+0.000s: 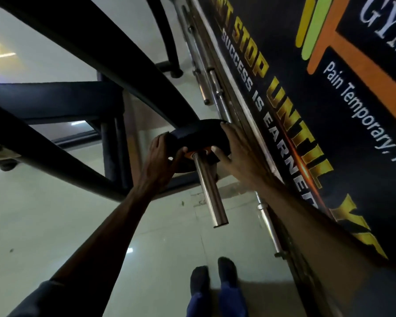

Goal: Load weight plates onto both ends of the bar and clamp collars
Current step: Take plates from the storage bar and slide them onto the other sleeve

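Observation:
A black weight plate [201, 135] sits on the steel bar sleeve [209, 191], which points toward me. An orange and black collar [200, 154] is around the sleeve, right against the plate. My left hand [161, 161] holds the plate's left edge, thumb near the collar. My right hand [232, 152] lies on the plate's right side with its fingers touching the collar. Whether the collar's lever is clamped is hidden by my fingers.
The black rack frame [96, 53] crosses the upper left. A dark wall banner [318, 99] fills the right, with spare steel bars [204, 72] leaning along it. My feet [215, 282] stand on the pale tiled floor [55, 225].

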{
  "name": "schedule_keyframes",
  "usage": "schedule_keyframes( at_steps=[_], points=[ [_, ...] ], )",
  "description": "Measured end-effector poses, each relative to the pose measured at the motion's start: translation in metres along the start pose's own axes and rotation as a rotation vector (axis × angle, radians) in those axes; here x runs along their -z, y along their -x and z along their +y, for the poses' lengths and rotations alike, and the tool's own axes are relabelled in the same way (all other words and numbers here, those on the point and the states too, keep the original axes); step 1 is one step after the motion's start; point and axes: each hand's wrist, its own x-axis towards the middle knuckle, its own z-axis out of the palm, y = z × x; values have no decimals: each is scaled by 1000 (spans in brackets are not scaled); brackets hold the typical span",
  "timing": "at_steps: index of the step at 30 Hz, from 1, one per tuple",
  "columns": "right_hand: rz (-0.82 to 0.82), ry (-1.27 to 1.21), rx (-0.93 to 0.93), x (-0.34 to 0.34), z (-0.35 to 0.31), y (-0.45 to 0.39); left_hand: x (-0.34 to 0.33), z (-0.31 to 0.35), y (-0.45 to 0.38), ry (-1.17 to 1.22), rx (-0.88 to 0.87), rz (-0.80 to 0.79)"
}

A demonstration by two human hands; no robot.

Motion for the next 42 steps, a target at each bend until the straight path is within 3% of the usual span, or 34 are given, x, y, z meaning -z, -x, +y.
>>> schedule_keyframes(
  at_steps=[5, 9, 19, 33, 38, 40, 42],
  points=[
    [-88, -83, -39, -26, 37, -49, -21, -15, -23, -24, 10, 79],
    [-53, -175, 1, -36, 55, -67, -26, -22, -31, -42, 81, 93],
    [-78, -225, 88, -33, 62, -65, -29, -4, -13, -50, 78, 109],
    [-8, -169, 169, -29, 55, 71, -63, 12, 130, -1, 19, 151],
    [-3, -216, 123, -23, 49, 115, -73, 17, 165, 78, 57, 138],
    [7, -168, 119, -6, 22, 185, -57, 38, 232, 100, -3, 157],
    [-11, -221, 56, -4, 25, 203, -65, 38, 246, 136, 6, 113]
  ],
)
